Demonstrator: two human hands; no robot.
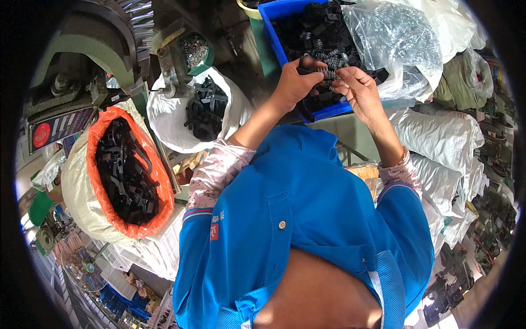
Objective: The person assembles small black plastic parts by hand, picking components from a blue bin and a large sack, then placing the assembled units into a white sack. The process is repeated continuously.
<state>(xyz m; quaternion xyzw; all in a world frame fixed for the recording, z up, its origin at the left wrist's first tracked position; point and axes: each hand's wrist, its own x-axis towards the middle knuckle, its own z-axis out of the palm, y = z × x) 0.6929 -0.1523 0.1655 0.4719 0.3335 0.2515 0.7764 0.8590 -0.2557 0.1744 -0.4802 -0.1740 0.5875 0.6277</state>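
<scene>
Above a blue bin (274,33) full of black parts, my two hands are close together. My left hand (296,86) is closed on a dark, curved black part (305,111), whose end sticks out below the fingers. Its exact kind is partly hidden by the hand. My right hand (359,93) has thumb and forefinger pinched at a small metal coil spring (329,73), between the two hands. A loose heap of similar springs (342,58) lies on the black parts just beyond the fingertips.
A clear plastic bag of springs (394,33) rests on the bin's right side. To the left stand a white sack (164,118) and an orange-lined sack (164,192), both holding black parts. A green cup of small metal pieces (207,61) sits beside a machine (82,55). White sacks (433,137) are stacked at right.
</scene>
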